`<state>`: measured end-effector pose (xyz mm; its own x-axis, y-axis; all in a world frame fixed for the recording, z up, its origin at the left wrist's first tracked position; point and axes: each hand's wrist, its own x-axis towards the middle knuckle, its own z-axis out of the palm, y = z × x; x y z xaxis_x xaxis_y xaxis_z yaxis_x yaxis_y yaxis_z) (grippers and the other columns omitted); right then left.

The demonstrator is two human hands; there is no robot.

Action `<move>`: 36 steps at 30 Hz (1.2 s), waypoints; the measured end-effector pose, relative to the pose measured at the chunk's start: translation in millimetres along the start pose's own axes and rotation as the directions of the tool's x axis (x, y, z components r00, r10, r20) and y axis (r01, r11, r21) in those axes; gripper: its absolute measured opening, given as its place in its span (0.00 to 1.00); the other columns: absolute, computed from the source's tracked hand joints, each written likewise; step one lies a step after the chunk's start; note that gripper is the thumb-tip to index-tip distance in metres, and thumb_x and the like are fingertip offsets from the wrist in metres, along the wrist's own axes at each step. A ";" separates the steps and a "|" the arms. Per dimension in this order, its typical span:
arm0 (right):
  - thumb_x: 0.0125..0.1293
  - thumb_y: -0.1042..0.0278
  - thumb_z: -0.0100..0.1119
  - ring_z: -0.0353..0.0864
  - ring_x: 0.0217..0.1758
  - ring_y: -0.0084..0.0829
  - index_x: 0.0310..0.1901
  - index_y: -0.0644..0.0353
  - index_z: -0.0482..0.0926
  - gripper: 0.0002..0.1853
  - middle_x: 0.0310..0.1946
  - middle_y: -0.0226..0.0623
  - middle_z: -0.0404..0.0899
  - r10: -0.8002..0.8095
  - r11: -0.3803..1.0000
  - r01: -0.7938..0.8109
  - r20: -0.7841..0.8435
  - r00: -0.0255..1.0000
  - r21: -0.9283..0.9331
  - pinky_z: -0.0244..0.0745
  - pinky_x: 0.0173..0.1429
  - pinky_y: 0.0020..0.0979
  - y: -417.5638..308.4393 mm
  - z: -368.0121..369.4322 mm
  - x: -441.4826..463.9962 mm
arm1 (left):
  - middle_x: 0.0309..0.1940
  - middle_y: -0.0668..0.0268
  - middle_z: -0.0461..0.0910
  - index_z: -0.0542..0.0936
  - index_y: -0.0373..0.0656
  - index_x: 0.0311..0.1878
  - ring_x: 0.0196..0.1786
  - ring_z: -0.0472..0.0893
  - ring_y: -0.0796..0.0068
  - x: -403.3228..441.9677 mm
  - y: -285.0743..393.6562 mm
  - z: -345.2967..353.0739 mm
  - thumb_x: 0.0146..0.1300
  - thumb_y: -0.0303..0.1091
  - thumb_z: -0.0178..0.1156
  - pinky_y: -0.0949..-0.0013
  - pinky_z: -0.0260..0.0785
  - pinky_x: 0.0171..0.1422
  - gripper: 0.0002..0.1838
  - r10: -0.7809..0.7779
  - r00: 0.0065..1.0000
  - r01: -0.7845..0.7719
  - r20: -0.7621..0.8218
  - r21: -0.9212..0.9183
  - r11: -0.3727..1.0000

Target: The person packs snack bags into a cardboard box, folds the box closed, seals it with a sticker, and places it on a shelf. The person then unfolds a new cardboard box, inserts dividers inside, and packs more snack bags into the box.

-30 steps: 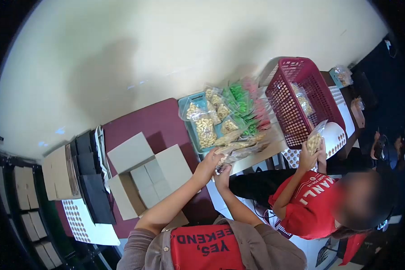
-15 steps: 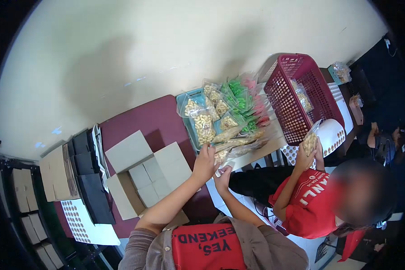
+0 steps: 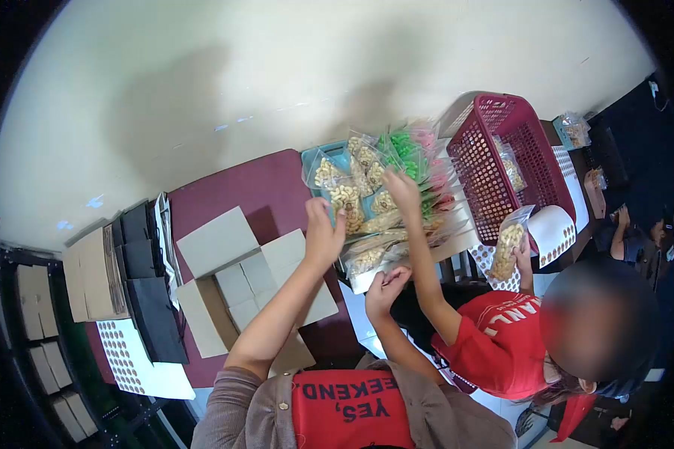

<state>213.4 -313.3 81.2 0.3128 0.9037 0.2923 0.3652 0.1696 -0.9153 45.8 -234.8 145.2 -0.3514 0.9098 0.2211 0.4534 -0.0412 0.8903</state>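
My left hand (image 3: 324,230) is raised at the left edge of the blue tray (image 3: 310,159), thumb and fingers apart, nothing in them. Just beyond it lies a clear bag of pale nuts (image 3: 344,203), among several similar bags. My right hand (image 3: 386,290) is curled closed just below the near bags (image 3: 368,258); whatever its fingers hold, if anything, is hidden. A co-worker's hand (image 3: 403,193) reaches over the bags in the tray. The co-worker's other hand (image 3: 524,258) holds a filled nut bag (image 3: 508,251).
An open cardboard box (image 3: 206,318) stands on the maroon table (image 3: 225,183) to my left, beside dark folded boxes (image 3: 153,314) and a sticker sheet (image 3: 131,359). Green-labelled bags (image 3: 403,153) lie farther back. A maroon basket (image 3: 487,165) holds bags at right.
My left hand has lifted off the near bags and moved left and up. My right hand has shifted slightly right. The co-worker has stretched one hand to the tray, keeping a bag in the other.
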 end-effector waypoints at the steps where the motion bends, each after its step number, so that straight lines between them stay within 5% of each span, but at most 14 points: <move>1: 0.54 0.87 0.48 0.58 0.34 0.28 0.37 0.60 0.58 0.14 0.32 0.33 0.56 -0.047 0.998 0.047 0.005 0.999 0.048 0.59 0.41 0.31 -14.8 4.9 3.4 | 0.48 0.46 0.65 0.63 0.31 0.53 0.51 0.70 0.45 4.8 -8.4 0.8 0.67 0.33 0.56 0.54 0.63 0.59 0.19 -0.036 0.999 0.036 -0.022 -0.006 0.999; 9: 0.55 0.89 0.51 0.61 0.32 0.30 0.37 0.59 0.60 0.15 0.33 0.36 0.59 -0.247 0.939 0.218 0.077 0.966 0.267 0.61 0.36 0.30 -69.9 42.1 -0.4 | 0.48 0.52 0.69 0.64 0.36 0.56 0.50 0.73 0.55 25.0 -66.8 22.7 0.61 0.25 0.57 0.60 0.69 0.58 0.21 -0.286 0.958 0.284 0.007 -0.136 0.949; 13: 0.56 0.89 0.53 0.61 0.31 0.30 0.37 0.59 0.61 0.15 0.32 0.37 0.61 -0.335 0.931 0.309 0.120 0.934 0.192 0.60 0.35 0.31 -86.1 47.8 -3.8 | 0.54 0.50 0.72 0.66 0.37 0.58 0.57 0.75 0.56 46.1 -128.0 73.2 0.58 0.27 0.62 0.61 0.68 0.60 0.25 -0.605 0.793 0.590 0.078 -0.350 0.728; 14: 0.56 0.89 0.53 0.62 0.30 0.30 0.37 0.59 0.62 0.15 0.32 0.38 0.61 -0.363 0.922 0.338 0.116 0.925 0.190 0.60 0.34 0.30 -88.0 47.6 -2.4 | 0.57 0.47 0.72 0.67 0.37 0.61 0.63 0.73 0.56 55.5 -148.1 86.2 0.53 0.31 0.67 0.62 0.68 0.61 0.32 -0.668 0.739 0.664 0.087 -0.259 0.701; 17: 0.56 0.89 0.54 0.63 0.30 0.29 0.35 0.59 0.62 0.14 0.33 0.37 0.62 -0.304 0.935 0.272 0.121 0.945 0.227 0.61 0.34 0.29 -79.9 48.0 -9.2 | 0.59 0.45 0.73 0.68 0.35 0.62 0.64 0.73 0.55 68.5 -136.3 77.8 0.48 0.33 0.72 0.60 0.68 0.64 0.38 -0.681 0.636 0.771 0.363 -0.330 0.545; 20: 0.55 0.89 0.53 0.62 0.29 0.28 0.36 0.59 0.64 0.14 0.33 0.37 0.62 -0.293 0.931 0.252 0.128 0.948 0.263 0.63 0.34 0.28 -80.5 46.1 -7.8 | 0.61 0.45 0.72 0.61 0.32 0.66 0.64 0.73 0.55 72.4 -168.4 107.3 0.44 0.33 0.76 0.60 0.67 0.68 0.47 -0.680 0.715 0.695 0.164 -0.275 0.664; 28: 0.52 0.90 0.54 0.67 0.29 0.33 0.39 0.59 0.66 0.16 0.34 0.40 0.67 -0.297 0.952 0.277 0.172 0.939 0.129 0.65 0.34 0.32 -64.6 28.9 -9.1 | 0.76 0.46 0.49 0.45 0.49 0.78 0.71 0.65 0.44 67.8 -120.5 100.7 0.42 0.29 0.79 0.56 0.68 0.70 0.64 -0.735 0.671 0.692 0.095 0.278 0.667; 31: 0.56 0.88 0.56 0.70 0.34 0.39 0.38 0.60 0.65 0.14 0.36 0.43 0.67 -0.499 0.863 0.502 0.249 0.830 0.055 0.69 0.40 0.35 -49.8 4.9 -21.4 | 0.78 0.46 0.41 0.44 0.52 0.79 0.71 0.65 0.42 66.8 -83.4 88.6 0.43 0.28 0.78 0.55 0.72 0.66 0.64 -0.727 0.677 0.634 0.116 0.409 0.656; 32: 0.56 0.85 0.57 0.72 0.37 0.46 0.38 0.60 0.67 0.12 0.37 0.46 0.70 -0.477 0.878 0.471 0.254 0.841 0.086 0.69 0.43 0.39 -31.3 -2.0 -36.4 | 0.78 0.47 0.40 0.43 0.53 0.79 0.71 0.65 0.42 66.3 -85.4 88.6 0.44 0.28 0.77 0.56 0.73 0.65 0.64 -0.695 0.711 0.595 0.107 0.436 0.676; 36: 0.55 0.83 0.54 0.70 0.38 0.48 0.37 0.62 0.69 0.09 0.34 0.46 0.69 -0.317 0.938 0.347 0.353 0.880 -0.022 0.69 0.45 0.45 7.1 -21.0 -69.8 | 0.80 0.52 0.38 0.43 0.56 0.80 0.71 0.66 0.44 66.4 -96.9 90.5 0.47 0.29 0.76 0.56 0.74 0.62 0.63 -0.585 0.800 0.416 0.133 0.579 0.701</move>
<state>212.6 -383.4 60.2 -0.1504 0.8804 0.4498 0.4703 0.4639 -0.7507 52.7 -133.0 37.6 -0.4378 0.8068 -0.3969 0.6461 0.5892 0.4852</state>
